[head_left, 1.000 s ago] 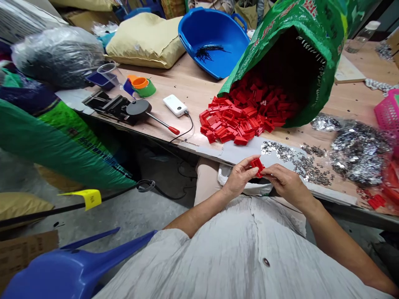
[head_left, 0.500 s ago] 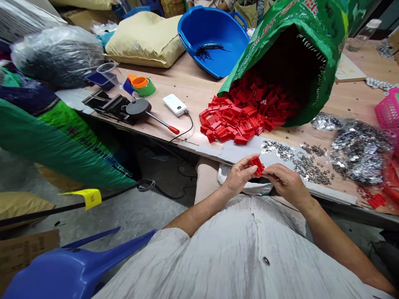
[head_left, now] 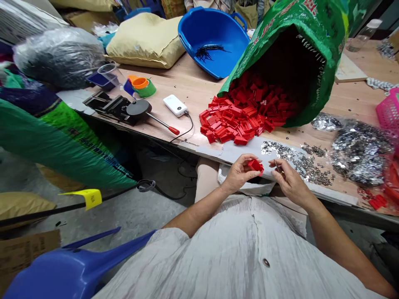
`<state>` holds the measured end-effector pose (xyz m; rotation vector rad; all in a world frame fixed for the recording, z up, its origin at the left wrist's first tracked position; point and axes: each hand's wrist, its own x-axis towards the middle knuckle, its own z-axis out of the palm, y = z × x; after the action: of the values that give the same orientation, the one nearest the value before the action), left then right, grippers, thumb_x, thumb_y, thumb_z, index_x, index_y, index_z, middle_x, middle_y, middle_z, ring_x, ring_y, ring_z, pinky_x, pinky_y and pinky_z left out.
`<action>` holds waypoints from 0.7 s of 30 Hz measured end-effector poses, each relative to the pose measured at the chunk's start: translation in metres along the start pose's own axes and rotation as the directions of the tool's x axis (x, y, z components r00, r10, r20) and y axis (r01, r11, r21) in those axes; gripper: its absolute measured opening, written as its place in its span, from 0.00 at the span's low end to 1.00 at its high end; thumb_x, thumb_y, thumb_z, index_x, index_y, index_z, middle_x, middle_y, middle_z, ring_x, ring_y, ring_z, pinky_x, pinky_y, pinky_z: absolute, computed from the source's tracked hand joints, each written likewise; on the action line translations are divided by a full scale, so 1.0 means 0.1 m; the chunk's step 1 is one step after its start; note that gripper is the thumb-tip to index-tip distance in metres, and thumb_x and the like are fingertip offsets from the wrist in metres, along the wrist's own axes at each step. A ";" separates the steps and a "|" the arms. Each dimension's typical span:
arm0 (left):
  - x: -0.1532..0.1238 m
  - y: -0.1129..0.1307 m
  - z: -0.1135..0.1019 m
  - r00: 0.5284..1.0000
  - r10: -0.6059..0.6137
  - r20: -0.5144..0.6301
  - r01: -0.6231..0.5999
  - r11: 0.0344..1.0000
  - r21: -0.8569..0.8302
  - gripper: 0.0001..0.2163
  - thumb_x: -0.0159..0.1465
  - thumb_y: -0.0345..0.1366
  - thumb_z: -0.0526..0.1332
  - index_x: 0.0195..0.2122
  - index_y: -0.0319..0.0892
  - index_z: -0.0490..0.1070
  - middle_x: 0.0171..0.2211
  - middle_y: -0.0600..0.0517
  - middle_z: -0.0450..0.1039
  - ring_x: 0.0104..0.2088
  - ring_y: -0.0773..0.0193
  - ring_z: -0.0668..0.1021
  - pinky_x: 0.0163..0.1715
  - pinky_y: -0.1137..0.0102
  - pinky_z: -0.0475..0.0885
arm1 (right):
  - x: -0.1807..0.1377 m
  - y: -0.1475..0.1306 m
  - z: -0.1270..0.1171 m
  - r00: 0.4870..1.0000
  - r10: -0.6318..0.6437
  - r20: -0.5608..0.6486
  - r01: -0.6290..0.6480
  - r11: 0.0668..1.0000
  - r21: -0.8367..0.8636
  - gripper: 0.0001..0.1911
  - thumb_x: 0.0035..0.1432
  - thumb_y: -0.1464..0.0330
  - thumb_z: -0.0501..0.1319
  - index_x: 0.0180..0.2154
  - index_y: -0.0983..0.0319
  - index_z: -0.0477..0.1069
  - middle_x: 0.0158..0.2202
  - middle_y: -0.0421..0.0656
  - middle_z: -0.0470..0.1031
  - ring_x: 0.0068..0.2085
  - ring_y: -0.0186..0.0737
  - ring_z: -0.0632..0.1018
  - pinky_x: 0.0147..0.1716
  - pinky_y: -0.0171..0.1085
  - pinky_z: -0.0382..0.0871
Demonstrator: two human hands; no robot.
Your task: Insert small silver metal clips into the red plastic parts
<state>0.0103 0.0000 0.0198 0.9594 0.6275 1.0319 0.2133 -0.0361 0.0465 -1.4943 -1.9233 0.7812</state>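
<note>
Between its thumb and fingers, my left hand [head_left: 237, 175] grips a red plastic housing [head_left: 256, 166] just past the table's near edge. My right hand [head_left: 289, 179], a short gap to the right, pinches a small metal piece [head_left: 278, 167] whose exact shape I cannot make out. Beyond both hands, a pile of similar red plastic housings [head_left: 233, 120] spills from a green woven sack [head_left: 330, 79]. Small silvery metal parts [head_left: 299, 160] lie scattered on a grey sheet just past my right hand.
A white power bank [head_left: 175, 105] with a cable and a black lever press [head_left: 124, 109] stand to the left. Behind are a blue basin [head_left: 215, 31] and a cream sack [head_left: 145, 39]. Bagged metal parts [head_left: 358, 151] lie right; a blue plastic chair [head_left: 62, 270] stands lower left.
My right hand has drawn away to the right from the red housing, and a metal piece now shows in its fingers. My left hand has tilted the housing.
</note>
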 end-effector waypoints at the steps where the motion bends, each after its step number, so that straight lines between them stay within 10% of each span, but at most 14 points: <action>1: 0.03 -0.01 -0.03 0.999 0.033 0.010 -0.033 0.998 0.061 0.20 0.53 0.34 0.72 0.46 0.43 0.69 0.47 0.48 0.76 0.42 0.63 0.79 0.48 0.65 0.72 | 0.01 0.03 0.00 1.000 -0.022 -0.004 0.022 0.999 -0.033 0.15 0.68 0.60 0.50 0.53 0.56 0.65 0.47 0.48 0.71 0.47 0.44 0.74 0.47 0.45 0.70; 9: 0.32 -0.04 -0.26 0.988 0.135 0.082 -0.156 0.780 0.606 0.19 0.54 0.32 0.70 0.47 0.45 0.75 0.41 0.51 0.77 0.40 0.62 0.77 0.47 0.67 0.70 | 0.12 0.14 0.10 1.000 -0.026 -0.012 0.024 0.987 -0.161 0.14 0.65 0.65 0.55 0.51 0.57 0.72 0.41 0.46 0.77 0.40 0.45 0.78 0.43 0.45 0.71; 21: 0.45 -0.03 -0.34 0.972 0.081 0.219 -0.217 0.661 0.719 0.18 0.56 0.33 0.69 0.49 0.43 0.76 0.44 0.49 0.78 0.45 0.60 0.78 0.49 0.68 0.70 | 0.28 0.24 0.20 0.996 -0.085 0.034 0.091 0.969 -0.229 0.11 0.65 0.68 0.57 0.44 0.59 0.76 0.41 0.45 0.78 0.41 0.42 0.79 0.42 0.40 0.72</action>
<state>0.0021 0.0526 0.0015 1.8338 0.8597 0.8147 0.2079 -0.0065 0.0183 -1.5256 -2.1428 0.5536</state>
